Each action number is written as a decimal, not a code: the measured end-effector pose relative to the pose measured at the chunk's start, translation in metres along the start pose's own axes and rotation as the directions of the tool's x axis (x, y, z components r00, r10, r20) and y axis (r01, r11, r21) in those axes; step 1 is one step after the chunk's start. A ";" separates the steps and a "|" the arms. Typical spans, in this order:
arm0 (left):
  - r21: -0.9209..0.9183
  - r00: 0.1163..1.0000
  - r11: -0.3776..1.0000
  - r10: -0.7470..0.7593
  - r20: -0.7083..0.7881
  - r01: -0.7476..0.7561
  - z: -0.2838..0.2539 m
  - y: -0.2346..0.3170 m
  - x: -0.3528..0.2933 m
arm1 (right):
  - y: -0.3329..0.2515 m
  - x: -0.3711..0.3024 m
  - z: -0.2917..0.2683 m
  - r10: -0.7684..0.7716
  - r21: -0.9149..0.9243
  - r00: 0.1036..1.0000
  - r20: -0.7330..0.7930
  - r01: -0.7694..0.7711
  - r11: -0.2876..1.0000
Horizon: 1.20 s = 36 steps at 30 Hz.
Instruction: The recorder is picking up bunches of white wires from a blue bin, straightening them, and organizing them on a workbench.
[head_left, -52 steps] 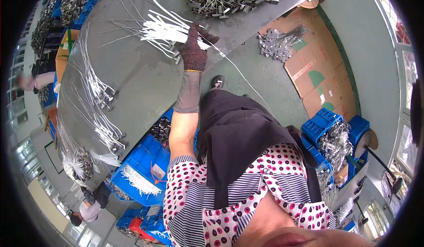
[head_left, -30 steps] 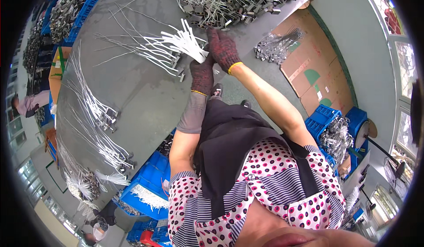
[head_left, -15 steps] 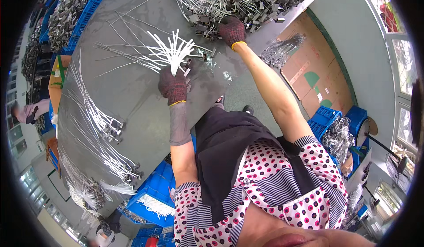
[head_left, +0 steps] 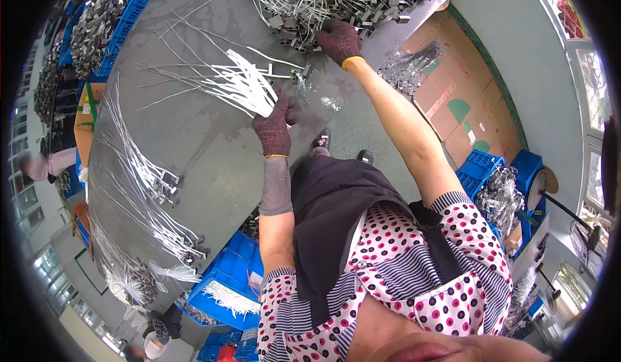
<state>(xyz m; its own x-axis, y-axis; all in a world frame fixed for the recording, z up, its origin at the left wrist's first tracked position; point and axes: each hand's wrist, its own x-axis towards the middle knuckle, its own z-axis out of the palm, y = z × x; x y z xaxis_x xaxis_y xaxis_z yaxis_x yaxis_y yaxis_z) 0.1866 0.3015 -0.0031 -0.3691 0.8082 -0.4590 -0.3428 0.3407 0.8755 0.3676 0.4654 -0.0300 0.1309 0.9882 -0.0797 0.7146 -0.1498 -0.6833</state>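
Observation:
My left hand (head_left: 276, 126), in a dark red and black knit glove, is closed around a bundle of wires in white sleeves (head_left: 246, 84). The white ends fan out up and left, and thin bare wires trail beyond them over the grey table. A loose white-sleeved lead with a small dark block (head_left: 295, 77) lies beside this bundle. My right hand (head_left: 339, 42), gloved alike, has its fingers curled at the near edge of a heap of small dark metal-cased blocks (head_left: 375, 3) with white wires. What its fingertips grip is hidden.
Wired bunches (head_left: 155, 181) lie along the left of the grey table (head_left: 213, 155). A bundle of thin wires (head_left: 411, 67) rests on cardboard (head_left: 459, 90) at right. Blue crates stand at far left, at right, and below the table, one holding white pieces (head_left: 229, 297).
My left hand has moved right and slightly down with the bundle, whose white ends now lean left and sit closer together. My right hand has shifted slightly up along the heap's edge.

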 end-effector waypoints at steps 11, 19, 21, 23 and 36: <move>-0.049 0.981 0.994 -0.090 0.170 0.100 0.013 -0.022 -0.008 | 0.066 -0.064 -0.038 -0.031 0.761 0.985 0.168 -0.109 0.640; -0.159 0.979 0.978 -0.109 0.174 0.137 0.046 -0.031 -0.020 | 0.089 -0.045 -0.051 -0.211 -0.032 0.946 -0.245 0.210 0.977; -0.070 0.975 0.997 0.027 0.219 -0.012 0.049 -0.038 -0.020 | 0.083 -0.029 -0.070 -0.243 -0.010 0.939 -0.244 0.248 0.969; -0.097 0.957 0.989 -0.083 0.278 0.114 0.051 -0.040 -0.021 | 0.090 -0.022 -0.079 -0.388 0.202 0.872 -0.299 0.455 0.867; -0.159 0.770 0.882 -0.284 0.571 0.443 0.141 -0.072 -0.017 | 0.169 -0.262 -0.141 0.247 0.536 0.851 0.463 -0.491 0.687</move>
<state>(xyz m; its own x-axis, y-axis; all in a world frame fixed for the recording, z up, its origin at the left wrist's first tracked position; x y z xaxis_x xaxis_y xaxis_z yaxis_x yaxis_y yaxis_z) 0.3397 0.3307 -0.0368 0.3061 0.8000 -0.5160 -0.6036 0.5822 0.5447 0.5507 0.1763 -0.0219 -0.0300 0.8193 -0.5726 0.0588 -0.5704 -0.8192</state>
